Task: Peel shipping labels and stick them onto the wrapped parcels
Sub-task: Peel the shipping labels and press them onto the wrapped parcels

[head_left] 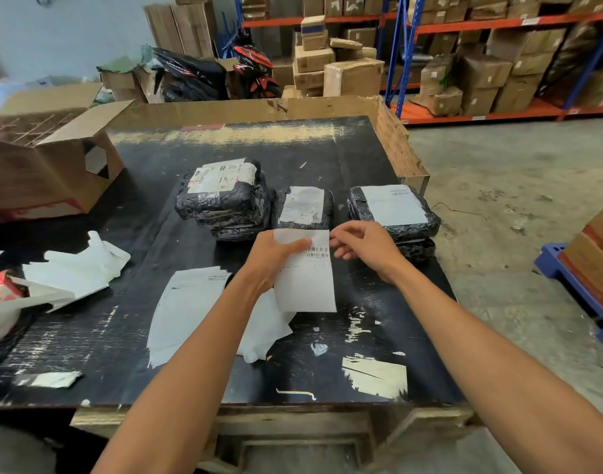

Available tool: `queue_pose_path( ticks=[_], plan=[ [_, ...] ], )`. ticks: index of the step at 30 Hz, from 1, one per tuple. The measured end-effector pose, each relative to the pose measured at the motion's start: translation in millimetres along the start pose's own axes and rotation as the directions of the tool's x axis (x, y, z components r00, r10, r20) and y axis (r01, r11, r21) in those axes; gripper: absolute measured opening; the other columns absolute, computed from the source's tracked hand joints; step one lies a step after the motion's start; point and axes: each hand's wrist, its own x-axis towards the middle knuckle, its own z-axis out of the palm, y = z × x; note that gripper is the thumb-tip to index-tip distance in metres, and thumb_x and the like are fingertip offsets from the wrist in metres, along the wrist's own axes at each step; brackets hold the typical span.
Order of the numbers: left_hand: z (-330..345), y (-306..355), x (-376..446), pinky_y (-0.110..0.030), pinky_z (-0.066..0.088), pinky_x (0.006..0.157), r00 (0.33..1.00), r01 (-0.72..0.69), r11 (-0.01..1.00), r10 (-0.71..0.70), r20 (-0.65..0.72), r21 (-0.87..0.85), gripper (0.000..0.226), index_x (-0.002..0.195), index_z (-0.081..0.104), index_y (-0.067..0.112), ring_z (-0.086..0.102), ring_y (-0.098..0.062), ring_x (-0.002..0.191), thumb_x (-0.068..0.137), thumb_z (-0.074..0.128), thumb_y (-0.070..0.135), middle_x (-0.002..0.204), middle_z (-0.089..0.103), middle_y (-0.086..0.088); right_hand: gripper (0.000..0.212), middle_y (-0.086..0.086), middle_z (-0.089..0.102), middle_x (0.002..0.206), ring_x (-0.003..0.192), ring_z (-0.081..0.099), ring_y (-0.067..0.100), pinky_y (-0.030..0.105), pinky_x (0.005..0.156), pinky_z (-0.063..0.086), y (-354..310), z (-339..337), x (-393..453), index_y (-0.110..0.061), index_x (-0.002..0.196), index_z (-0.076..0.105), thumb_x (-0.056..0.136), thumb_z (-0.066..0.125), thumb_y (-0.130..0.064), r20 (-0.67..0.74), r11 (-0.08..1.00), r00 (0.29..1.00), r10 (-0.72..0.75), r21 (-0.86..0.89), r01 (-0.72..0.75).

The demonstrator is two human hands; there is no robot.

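Shipping label [305,271] pinched in left hand [271,260], right hand [363,246] loosely curled, holding nothing, at its top corner.

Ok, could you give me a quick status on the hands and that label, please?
Left hand grips label sheet. Right hand at its top right corner, contact unclear. Wrapped parcels just beyond, top ones already labelled. Nothing in the way.

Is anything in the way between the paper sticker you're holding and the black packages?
Nothing visible is. The left hand holds the white barcoded shipping label just in front of the black plastic-wrapped parcels, with the right hand at its top corner. Every parcel top in view already carries a label.
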Motion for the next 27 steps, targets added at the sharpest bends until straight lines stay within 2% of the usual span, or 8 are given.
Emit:
queue_pose_path(
  ticks=[5, 9, 12, 17, 23, 27],
  plan=[
    [-6, 4, -1, -0.04, 0.062, 0.078, 1.0, -0.009, 1.0, 0.009, 0.011, 0.012, 0.03, 0.108, 0.074, 0.004, 0.076, -0.028, 0.088, 0.08, 0.082, 0.009, 0.098, 0.078, -0.011, 0.011, 0.001, 0.079, 0.089, 0.066, 0.069, 0.009, 0.02, 0.059, 0.053, -4, 2, 1, -0.014, 0.102, 0.076, 0.096, 0.068, -0.018, 0.025, 0.987, 0.997, -0.069, -0.143, 0.072],
    [-8, 6, 2, -0.036, 0.06, 0.07, 1.0, -0.003, 1.0, 0.003, 0.007, 0.019, 0.028, 0.105, 0.074, 0.004, 0.076, -0.025, 0.082, 0.078, 0.082, 0.007, 0.095, 0.079, -0.01, 0.014, 0.0, 0.079, 0.088, 0.066, 0.068, 0.01, 0.02, 0.058, 0.051, -7, 6, 2, -0.012, 0.103, 0.076, 0.097, 0.066, -0.019, 0.024, 0.987, 0.996, -0.085, -0.132, 0.088],
    [-10, 7, 3, -0.036, 0.059, 0.07, 1.0, 0.002, 1.0, -0.002, 0.007, 0.018, 0.025, 0.101, 0.075, 0.007, 0.076, -0.023, 0.079, 0.077, 0.083, 0.007, 0.092, 0.079, -0.009, 0.011, -0.001, 0.079, 0.087, 0.065, 0.067, 0.009, 0.019, 0.059, 0.05, -7, 7, 3, -0.014, 0.1, 0.076, 0.096, 0.067, -0.018, 0.021, 0.987, 0.997, -0.074, -0.144, 0.077],
    [-9, 9, 3, -0.033, 0.059, 0.066, 1.0, -0.003, 0.999, 0.002, 0.024, 0.053, 0.02, 0.095, 0.075, 0.011, 0.075, -0.02, 0.076, 0.078, 0.083, 0.006, 0.089, 0.079, -0.007, 0.009, 0.002, 0.078, 0.085, 0.063, 0.065, 0.009, 0.013, 0.057, 0.047, -7, 6, 3, -0.014, 0.096, 0.077, 0.094, 0.068, -0.016, 0.031, 0.982, 0.995, -0.092, -0.164, 0.096],
    [-10, 9, 7, -0.041, 0.062, 0.076, 1.0, 0.002, 0.997, -0.003, 0.02, 0.073, 0.023, 0.099, 0.075, 0.009, 0.076, -0.028, 0.084, 0.078, 0.083, 0.009, 0.092, 0.079, -0.009, 0.01, 0.003, 0.078, 0.086, 0.064, 0.064, 0.009, 0.01, 0.059, 0.046, -7, 6, 6, -0.013, 0.095, 0.077, 0.094, 0.068, -0.017, 0.033, 0.981, 0.994, -0.103, -0.162, 0.107],
    [-11, 9, 9, -0.041, 0.062, 0.076, 1.0, 0.001, 0.996, -0.002, 0.012, 0.091, 0.022, 0.097, 0.075, 0.01, 0.075, -0.026, 0.081, 0.077, 0.084, 0.01, 0.091, 0.079, -0.009, 0.009, 0.0, 0.078, 0.084, 0.064, 0.064, 0.009, 0.008, 0.061, 0.045, -5, 6, 8, -0.014, 0.093, 0.077, 0.093, 0.069, -0.018, 0.034, 0.981, 0.993, -0.11, -0.159, 0.114]
  ],
)
